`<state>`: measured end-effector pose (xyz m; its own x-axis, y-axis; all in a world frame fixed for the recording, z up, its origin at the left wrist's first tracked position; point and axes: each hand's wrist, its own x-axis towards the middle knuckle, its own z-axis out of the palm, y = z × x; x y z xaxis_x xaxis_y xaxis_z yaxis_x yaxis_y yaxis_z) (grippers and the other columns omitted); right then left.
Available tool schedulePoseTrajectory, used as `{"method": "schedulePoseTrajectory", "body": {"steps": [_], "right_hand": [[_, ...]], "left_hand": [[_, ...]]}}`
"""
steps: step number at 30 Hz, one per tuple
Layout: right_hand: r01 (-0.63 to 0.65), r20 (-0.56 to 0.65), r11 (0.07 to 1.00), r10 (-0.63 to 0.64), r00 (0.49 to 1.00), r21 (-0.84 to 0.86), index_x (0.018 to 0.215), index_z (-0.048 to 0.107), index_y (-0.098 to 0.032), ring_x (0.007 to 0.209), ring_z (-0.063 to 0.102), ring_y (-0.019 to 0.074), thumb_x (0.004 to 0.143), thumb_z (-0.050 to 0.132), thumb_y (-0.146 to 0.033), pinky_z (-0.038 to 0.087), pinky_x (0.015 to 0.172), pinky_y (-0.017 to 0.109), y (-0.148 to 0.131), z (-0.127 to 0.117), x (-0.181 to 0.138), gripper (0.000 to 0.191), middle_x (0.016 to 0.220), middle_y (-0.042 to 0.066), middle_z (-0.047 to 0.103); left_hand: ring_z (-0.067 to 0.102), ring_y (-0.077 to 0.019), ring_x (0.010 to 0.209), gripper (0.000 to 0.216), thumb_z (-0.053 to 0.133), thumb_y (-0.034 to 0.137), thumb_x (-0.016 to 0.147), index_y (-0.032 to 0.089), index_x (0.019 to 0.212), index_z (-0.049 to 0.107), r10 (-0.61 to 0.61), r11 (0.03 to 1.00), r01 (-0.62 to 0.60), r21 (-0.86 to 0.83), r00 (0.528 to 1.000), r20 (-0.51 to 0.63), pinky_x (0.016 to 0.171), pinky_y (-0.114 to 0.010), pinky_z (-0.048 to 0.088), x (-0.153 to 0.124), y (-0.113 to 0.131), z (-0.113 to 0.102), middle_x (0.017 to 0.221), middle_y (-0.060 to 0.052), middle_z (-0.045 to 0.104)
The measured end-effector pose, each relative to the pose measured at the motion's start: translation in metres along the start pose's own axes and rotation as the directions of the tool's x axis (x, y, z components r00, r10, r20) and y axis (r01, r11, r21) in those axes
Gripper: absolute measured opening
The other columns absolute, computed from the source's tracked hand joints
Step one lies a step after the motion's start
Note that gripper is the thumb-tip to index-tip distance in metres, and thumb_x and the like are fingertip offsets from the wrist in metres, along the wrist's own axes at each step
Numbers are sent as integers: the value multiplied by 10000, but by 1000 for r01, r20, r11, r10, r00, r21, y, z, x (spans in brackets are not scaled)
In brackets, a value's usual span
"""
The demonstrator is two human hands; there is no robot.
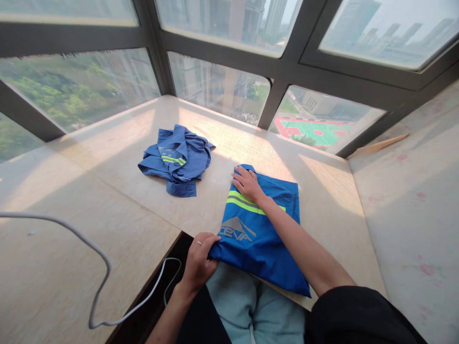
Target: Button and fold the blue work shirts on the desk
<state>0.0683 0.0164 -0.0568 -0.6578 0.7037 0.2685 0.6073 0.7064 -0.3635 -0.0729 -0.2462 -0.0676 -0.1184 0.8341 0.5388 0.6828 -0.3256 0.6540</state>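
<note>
A folded blue work shirt [270, 248] with a yellow-green and grey reflective stripe and grey lettering lies in front of me, its near edge reaching over the table edge. My left hand [201, 255], a ring on one finger, pinches the shirt's near left corner. Flat on the far left corner rests my right hand [247, 184], fingers stretched out and pressing the cloth. Beyond it to the left is a second blue shirt [179, 160], crumpled, with a similar stripe. The forearm of my right arm crosses over the folded shirt and hides part of it.
The pale tabletop [118, 167] fills a window corner with dark frames [229, 40]. A white cable [103, 258] loops at the left over a dark gap in the table. A flower-patterned wall [412, 215] stands close on the right.
</note>
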Motion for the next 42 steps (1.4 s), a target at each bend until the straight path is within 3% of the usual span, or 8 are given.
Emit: {"method": "schedulePoseTrajectory", "body": {"steps": [3, 7, 17, 29, 35, 38, 40, 42], "right_hand": [[7, -43, 998, -5, 999, 59, 1317, 608, -241, 1442, 332, 287, 1018, 350, -438, 229, 1151, 548, 12, 6, -4, 441, 1530, 98, 425], [11, -58, 995, -5, 998, 96, 1329, 603, -234, 1443, 327, 296, 1016, 347, -467, 254, 1144, 544, 18, 8, -5, 467, 1528, 101, 428], [60, -121, 988, -43, 992, 141, 1261, 657, -200, 1402, 399, 286, 1003, 373, -507, 314, 1135, 479, 22, 11, -3, 491, 1469, 115, 503], [34, -137, 989, -14, 990, 146, 1231, 678, -211, 1391, 412, 295, 991, 392, -500, 317, 1128, 505, 23, 14, -2, 472, 1449, 109, 525], [38, -121, 985, -18, 993, 166, 1251, 667, -227, 1408, 388, 293, 991, 398, -492, 298, 1144, 507, 24, 14, -2, 459, 1466, 87, 510], [45, -122, 986, -26, 992, 158, 1257, 664, -208, 1411, 382, 295, 996, 384, -492, 299, 1145, 500, 23, 13, -2, 477, 1468, 101, 506], [49, -124, 987, -30, 992, 152, 1260, 661, -206, 1412, 380, 293, 999, 378, -491, 297, 1148, 496, 22, 13, -2, 479, 1469, 100, 505], [45, -121, 988, -28, 992, 146, 1267, 656, -216, 1412, 379, 291, 1002, 376, -488, 292, 1150, 497, 22, 13, -2, 472, 1472, 90, 503]], "left_hand": [[641, -159, 759, 325, 541, -8, 756, 205, 973, 658, 45, 999, -44, 11, 990, -134, 661, -275, 572, -6, 6, 4, 835, -37, 646], [651, -154, 749, 283, 571, -8, 796, 206, 951, 673, 53, 998, -50, 24, 976, -212, 655, -281, 585, -11, 17, 5, 820, -37, 663], [703, -157, 847, 359, 630, -24, 806, 210, 1067, 709, 71, 997, -73, -24, 994, -78, 734, -269, 602, -19, 21, -20, 922, -47, 730], [623, -91, 576, 102, 690, 84, 818, 185, 818, 698, -102, 984, 136, 113, 958, -266, 555, -199, 515, -30, 48, -16, 673, 13, 663], [573, -102, 580, 253, 686, 89, 802, 190, 632, 527, -109, 974, 159, 161, 954, -280, 550, -224, 493, -39, 48, -15, 625, 23, 560], [681, -191, 891, 126, 711, 131, 792, 181, 833, 602, -120, 976, 159, 151, 964, -236, 749, -319, 587, -42, 43, -14, 952, -77, 673], [633, -267, 1154, 404, 711, 186, 810, 170, 1191, 577, -169, 974, 190, 127, 973, -160, 901, -417, 585, -42, 38, -12, 1283, -162, 615], [614, -270, 1212, 600, 652, 184, 861, 187, 1422, 441, -175, 978, 180, 110, 983, -51, 952, -425, 578, -40, 33, -9, 1381, -160, 577]]}}
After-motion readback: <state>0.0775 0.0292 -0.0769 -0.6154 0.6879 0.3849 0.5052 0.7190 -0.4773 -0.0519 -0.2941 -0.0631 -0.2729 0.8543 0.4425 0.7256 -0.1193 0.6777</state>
